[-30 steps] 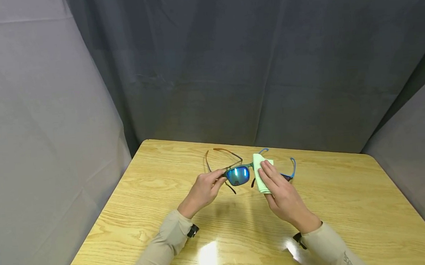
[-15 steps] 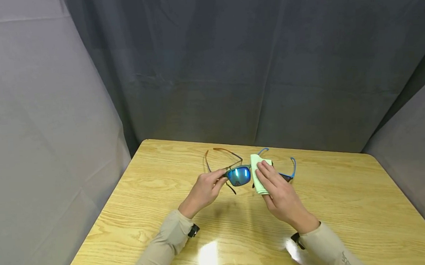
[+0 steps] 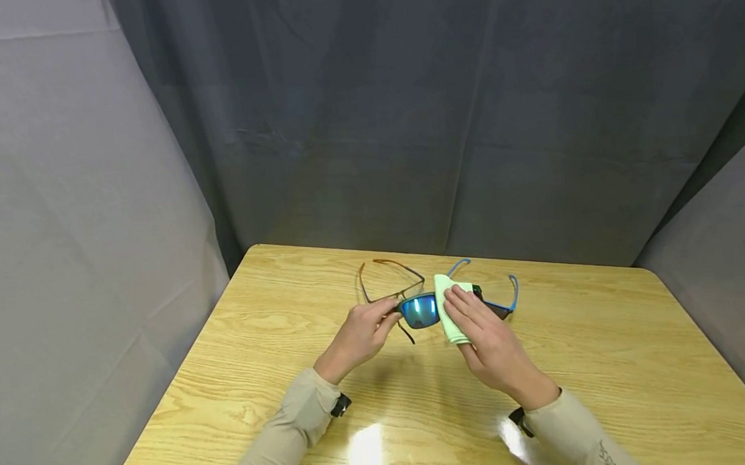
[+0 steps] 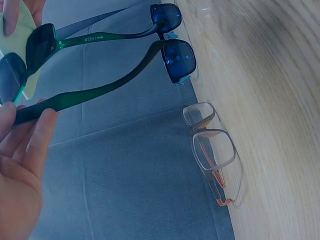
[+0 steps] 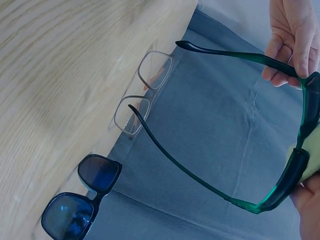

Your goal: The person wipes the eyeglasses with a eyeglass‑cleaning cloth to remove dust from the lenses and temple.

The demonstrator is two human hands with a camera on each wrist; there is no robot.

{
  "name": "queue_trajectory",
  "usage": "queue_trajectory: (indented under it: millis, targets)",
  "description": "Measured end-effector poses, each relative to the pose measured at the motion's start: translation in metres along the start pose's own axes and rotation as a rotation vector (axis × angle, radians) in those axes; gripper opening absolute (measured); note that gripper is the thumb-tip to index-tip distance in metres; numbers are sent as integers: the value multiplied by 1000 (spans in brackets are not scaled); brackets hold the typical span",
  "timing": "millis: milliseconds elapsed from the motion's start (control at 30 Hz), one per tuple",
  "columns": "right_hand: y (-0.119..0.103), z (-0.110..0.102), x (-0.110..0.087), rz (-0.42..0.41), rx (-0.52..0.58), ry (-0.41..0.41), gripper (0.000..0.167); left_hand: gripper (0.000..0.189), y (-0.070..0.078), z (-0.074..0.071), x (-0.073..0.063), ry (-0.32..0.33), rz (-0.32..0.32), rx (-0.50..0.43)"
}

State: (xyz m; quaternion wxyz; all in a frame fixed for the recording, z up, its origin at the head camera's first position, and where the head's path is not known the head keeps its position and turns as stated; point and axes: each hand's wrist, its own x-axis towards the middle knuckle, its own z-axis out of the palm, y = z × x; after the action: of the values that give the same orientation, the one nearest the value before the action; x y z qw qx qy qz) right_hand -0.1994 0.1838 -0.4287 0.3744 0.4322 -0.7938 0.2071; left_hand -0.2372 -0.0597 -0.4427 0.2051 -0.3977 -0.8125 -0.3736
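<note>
My left hand [image 3: 359, 333] pinches green-framed sunglasses [image 3: 420, 311] with blue mirrored lenses by one end of the front, near the hinge. The sunglasses are held up over the table, their arms unfolded and pointing down and away, as the right wrist view shows. With my right hand [image 3: 492, 345] I hold a folded pale green cloth [image 3: 450, 324] against the other lens, fingers laid along the cloth's front. Cloth and fingers hide that lens in the head view. In the left wrist view the left thumb and fingers grip the green arm [image 4: 75, 99] near the hinge.
Eyeglasses [image 4: 213, 131] with clear lenses and orange-brown arm tips lie on the wooden table [image 3: 257, 314] behind my left hand. Dark sunglasses [image 5: 70, 215] with blue arms lie behind my right hand. Dark curtain [image 3: 356, 136] hangs past the table's far edge, with pale curtains at both sides.
My right hand and the cloth have slid slightly left and down across the sunglasses, uncovering the frame's right end. The sunglasses have tilted a little; the left hand has barely moved.
</note>
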Motion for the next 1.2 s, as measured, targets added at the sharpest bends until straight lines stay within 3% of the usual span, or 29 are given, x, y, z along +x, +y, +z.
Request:
queue_trajectory:
  millis: [267,500,1200]
  targets:
    - [-2,-1,0,0,4,-9,45,12,2,-1,-1,-12,-2,-4]
    - [-3,-4,-2,50,-11,-76,49,10,3,1,0,-18,13,6]
    - [-8,-3,-1,0,-18,-150,50,8,6,3,-1,-3,22,20]
